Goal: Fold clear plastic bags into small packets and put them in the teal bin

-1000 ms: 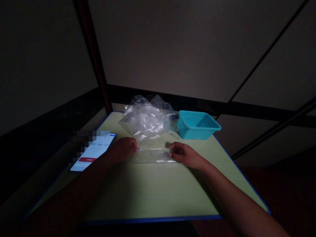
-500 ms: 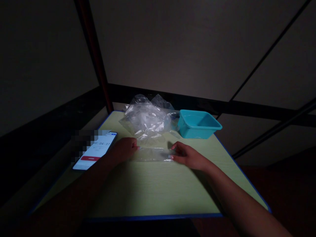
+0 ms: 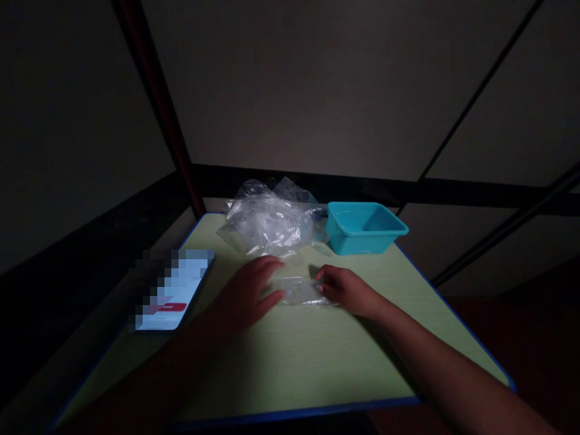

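Observation:
A clear plastic bag [image 3: 299,292], folded into a flat strip, lies across the table between my hands. My left hand [image 3: 248,291] is at its left end with thumb and fingers spread apart, the thumb tip close to the plastic. Whether that thumb touches it I cannot tell. My right hand [image 3: 348,291] has its fingers curled in a pinch on the strip's right end. Behind the strip rises a crumpled heap of clear plastic bags [image 3: 272,220].
A turquoise plastic basket [image 3: 367,243] stands at the back right, beside the heap. A phone [image 3: 174,290] with a lit, partly blurred screen lies at the left. The pale table [image 3: 308,362] has a blue edge, and a wall [image 3: 308,90] stands behind it.
My left hand has let go of the strip's left end, opened its fingers and moved rightward. The right hand stays at the right end. The camera view has shifted slightly.

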{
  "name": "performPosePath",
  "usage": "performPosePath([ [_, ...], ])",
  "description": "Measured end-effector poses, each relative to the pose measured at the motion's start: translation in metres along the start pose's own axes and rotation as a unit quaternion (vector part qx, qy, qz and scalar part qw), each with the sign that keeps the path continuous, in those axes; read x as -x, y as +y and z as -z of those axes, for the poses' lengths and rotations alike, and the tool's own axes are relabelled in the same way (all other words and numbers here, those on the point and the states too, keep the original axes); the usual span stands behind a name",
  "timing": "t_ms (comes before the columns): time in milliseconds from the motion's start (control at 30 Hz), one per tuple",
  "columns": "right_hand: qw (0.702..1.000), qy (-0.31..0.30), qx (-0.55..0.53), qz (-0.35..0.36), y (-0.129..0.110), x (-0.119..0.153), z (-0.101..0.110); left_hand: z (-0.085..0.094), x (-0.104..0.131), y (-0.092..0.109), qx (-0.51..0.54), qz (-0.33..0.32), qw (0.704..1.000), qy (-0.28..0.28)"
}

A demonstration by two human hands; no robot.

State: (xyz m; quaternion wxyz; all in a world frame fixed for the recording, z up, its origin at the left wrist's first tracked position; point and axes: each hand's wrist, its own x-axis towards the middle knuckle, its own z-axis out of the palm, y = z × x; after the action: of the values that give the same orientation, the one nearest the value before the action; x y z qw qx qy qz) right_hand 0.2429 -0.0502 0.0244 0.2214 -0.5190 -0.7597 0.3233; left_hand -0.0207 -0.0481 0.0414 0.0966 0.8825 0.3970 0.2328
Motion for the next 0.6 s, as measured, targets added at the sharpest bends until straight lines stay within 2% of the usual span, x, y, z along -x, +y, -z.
performPosePath([
  [33, 1.000, 0.005, 0.000, 0.000, 0.000, 0.000, 0.000, -0.004, 0.001, 0.003, 0.007, -0.043, 0.998, -0.042],
  [100, 1.000, 0.012, -0.002, -0.001, -0.001, -0.001, 0.000, -0.010, 0.003, 0.007, -0.002, -0.081, 0.989, -0.122],
  [167, 1.000, 0.016, -0.003, -0.006, -0.002, -0.002, 0.000, -0.013, 0.004, 0.006, -0.024, -0.072, 0.980, -0.183],
  [233, 1.000, 0.016, -0.004, -0.014, -0.003, -0.002, 0.000, -0.013, 0.003, 0.004, -0.043, -0.050, 0.973, -0.220],
  [367, 0.999, 0.008, -0.005, -0.040, -0.006, 0.001, 0.009, -0.012, 0.002, -0.001, -0.062, -0.026, 0.965, -0.252],
  [600, 0.990, -0.047, -0.049, -0.120, -0.007, 0.005, 0.032, -0.014, 0.003, -0.004, -0.071, -0.024, 0.965, -0.251],
])
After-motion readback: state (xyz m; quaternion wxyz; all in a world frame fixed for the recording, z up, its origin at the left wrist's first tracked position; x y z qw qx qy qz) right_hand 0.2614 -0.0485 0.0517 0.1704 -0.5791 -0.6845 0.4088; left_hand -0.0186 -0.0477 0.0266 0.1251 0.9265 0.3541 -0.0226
